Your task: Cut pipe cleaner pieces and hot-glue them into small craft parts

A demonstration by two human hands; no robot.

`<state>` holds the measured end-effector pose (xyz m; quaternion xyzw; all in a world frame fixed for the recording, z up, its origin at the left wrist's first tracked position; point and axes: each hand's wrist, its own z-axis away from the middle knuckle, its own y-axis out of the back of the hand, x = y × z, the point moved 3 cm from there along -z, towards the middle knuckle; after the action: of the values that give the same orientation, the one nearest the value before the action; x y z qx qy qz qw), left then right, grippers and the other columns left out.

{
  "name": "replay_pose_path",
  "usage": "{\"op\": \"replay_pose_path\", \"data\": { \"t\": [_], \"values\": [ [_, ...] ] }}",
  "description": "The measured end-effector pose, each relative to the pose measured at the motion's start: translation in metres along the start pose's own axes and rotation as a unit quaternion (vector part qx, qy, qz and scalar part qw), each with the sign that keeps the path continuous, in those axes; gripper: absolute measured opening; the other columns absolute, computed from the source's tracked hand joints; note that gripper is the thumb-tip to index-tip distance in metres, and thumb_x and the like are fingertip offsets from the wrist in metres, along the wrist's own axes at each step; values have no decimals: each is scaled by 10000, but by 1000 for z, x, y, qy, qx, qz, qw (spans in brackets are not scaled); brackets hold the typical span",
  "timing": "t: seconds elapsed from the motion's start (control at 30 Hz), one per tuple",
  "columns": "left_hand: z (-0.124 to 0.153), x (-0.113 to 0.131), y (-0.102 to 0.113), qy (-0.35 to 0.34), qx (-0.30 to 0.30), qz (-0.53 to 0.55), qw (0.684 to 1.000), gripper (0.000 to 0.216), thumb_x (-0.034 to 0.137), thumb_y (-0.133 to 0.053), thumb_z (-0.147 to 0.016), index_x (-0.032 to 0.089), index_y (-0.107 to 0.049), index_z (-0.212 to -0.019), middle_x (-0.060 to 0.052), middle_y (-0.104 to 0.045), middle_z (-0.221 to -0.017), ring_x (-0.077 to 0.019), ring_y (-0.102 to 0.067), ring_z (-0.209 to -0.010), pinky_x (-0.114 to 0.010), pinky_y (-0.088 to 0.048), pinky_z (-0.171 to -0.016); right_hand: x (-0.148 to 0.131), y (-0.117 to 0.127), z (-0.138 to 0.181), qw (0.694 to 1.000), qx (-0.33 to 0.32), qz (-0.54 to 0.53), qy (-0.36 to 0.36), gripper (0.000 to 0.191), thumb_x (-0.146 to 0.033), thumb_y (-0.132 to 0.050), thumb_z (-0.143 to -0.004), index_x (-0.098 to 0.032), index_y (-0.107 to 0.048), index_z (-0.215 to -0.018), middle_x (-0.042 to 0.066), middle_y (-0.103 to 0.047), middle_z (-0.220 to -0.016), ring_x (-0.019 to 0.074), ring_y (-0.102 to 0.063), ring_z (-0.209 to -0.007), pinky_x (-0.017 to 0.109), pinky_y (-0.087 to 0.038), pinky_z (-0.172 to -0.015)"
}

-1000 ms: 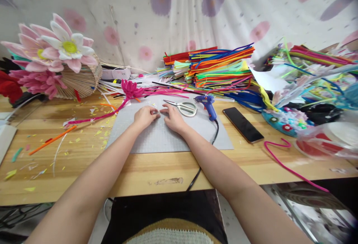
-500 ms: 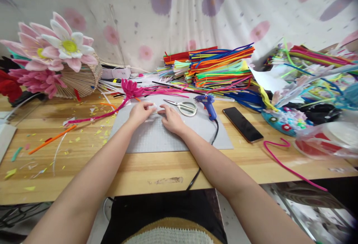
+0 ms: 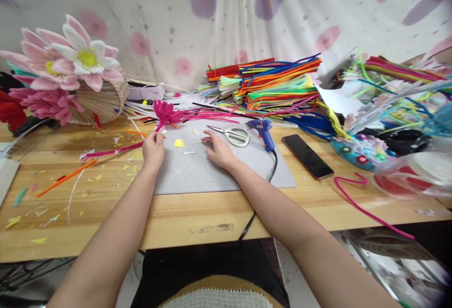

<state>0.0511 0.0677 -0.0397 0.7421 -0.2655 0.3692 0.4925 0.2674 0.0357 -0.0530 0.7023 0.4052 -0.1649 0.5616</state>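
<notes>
My left hand (image 3: 154, 150) rests at the left edge of the grey cutting mat (image 3: 190, 176), over the stem of a magenta pipe-cleaner flower (image 3: 165, 112). Its fingers are curled together, with a bit of white at their tips; what they hold is hidden. My right hand (image 3: 219, 150) lies on the mat with fingers loosely stretched, close to a thin pale sliver. Between the hands lie a yellow scrap (image 3: 179, 143), a white strip (image 3: 189, 152) and small white bits (image 3: 194, 131). Scissors (image 3: 236, 135) sit just beyond my right hand.
A blue glue gun (image 3: 263, 133) trails its cord over the mat's right side. Right of it is a phone (image 3: 307, 156). Bundles of pipe cleaners (image 3: 278, 84) are piled behind. An orange pipe cleaner (image 3: 66, 176) and scraps lie left, near a flower-filled basket (image 3: 102, 101).
My left hand has moved left from the middle of the mat to the flower stem, uncovering the yellow scrap and white strip. My right hand has barely shifted.
</notes>
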Motion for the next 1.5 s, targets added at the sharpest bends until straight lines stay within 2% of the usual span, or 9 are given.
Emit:
{"op": "replay_pose_path", "data": {
  "t": [0.1,0.23,0.4,0.47,0.8,1.07,1.27,1.5],
  "values": [
    [11,3,-2,-11,-10,-44,999,180,323,-481,-736,187,-597,-720,34,-486,-569,-109,-443,-555,-229,-307,-548,4,1,-1,999,25,-12,-18,521,-74,-413,-698,-184,-406,-1207,55,-640,-1042,175,-562,-969,348,-423,-872],
    [22,8,-9,-43,-89,-87,991,160,283,-551,-677,205,-637,-786,26,-556,-656,-113,-485,-598,-231,-335,-574,6,3,-2,998,58,-2,-28,452,-81,-419,-707,-188,-448,-1146,32,-658,-932,165,-573,-881,319,-434,-819],
    [31,14,-17,-161,-183,-122,962,192,352,-601,-685,212,-655,-804,-8,-562,-758,-137,-505,-713,-249,-376,-649,4,5,0,998,48,-5,-28,434,-85,-444,-698,-190,-465,-1119,12,-654,-851,153,-575,-811,298,-431,-781],
    [32,14,-19,-193,-202,-133,951,199,370,-613,-686,213,-662,-797,-25,-556,-799,-154,-502,-762,-265,-389,-690,2,4,1,999,31,-10,-24,437,-85,-454,-698,-201,-464,-1120,6,-652,-857,149,-575,-811,293,-428,-776],
    [33,15,-24,-219,-208,-130,944,110,274,-593,-724,179,-646,-740,-34,-551,-780,-171,-502,-804,-298,-401,-748,-16,-12,0,998,-32,28,37,445,-111,-491,-737,-221,-432,-1164,-7,-659,-898,146,-551,-836,283,-406,-792],
    [34,18,-23,-215,-208,-125,946,96,258,-592,-734,180,-647,-738,-27,-548,-763,-161,-497,-781,-293,-397,-726,-17,-13,-1,997,-46,55,33,428,-120,-503,-750,-210,-434,-1163,-3,-662,-876,158,-556,-859,291,-402,-786],
    [35,19,-22,-204,-215,-130,946,93,257,-600,-728,178,-648,-730,-19,-541,-748,-151,-498,-751,-285,-398,-711,-17,-11,-1,997,-24,64,23,437,-94,-471,-739,-196,-432,-1162,4,-659,-846,165,-563,-832,291,-413,-753],
    [28,13,-14,-208,-215,-142,944,88,248,-602,-715,175,-651,-708,-22,-544,-746,-148,-495,-741,-281,-401,-696,-1,2,-1,997,69,9,-26,419,-113,-483,-713,-208,-443,-1119,-10,-657,-822,141,-565,-722,278,-431,-703]
  ]
}}
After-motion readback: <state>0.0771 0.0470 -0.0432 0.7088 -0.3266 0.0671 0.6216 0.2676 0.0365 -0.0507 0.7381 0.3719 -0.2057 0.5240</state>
